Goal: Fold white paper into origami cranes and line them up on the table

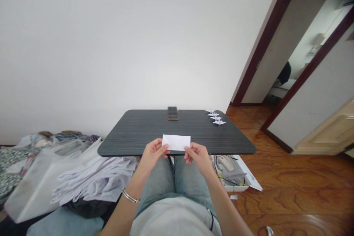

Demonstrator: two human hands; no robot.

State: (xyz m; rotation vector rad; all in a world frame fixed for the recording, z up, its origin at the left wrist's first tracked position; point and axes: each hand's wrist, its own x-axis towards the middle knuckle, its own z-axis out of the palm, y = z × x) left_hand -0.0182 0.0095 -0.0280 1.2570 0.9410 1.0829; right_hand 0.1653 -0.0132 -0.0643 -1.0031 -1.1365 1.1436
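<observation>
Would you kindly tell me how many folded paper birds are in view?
4, in a row near the table's far right corner: the nearest bird, the second bird, the third bird and the farthest bird.

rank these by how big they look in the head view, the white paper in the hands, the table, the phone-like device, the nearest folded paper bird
1. Table
2. White paper, though it is nearer the camera than the two below
3. Phone-like device
4. Nearest folded paper bird
</observation>
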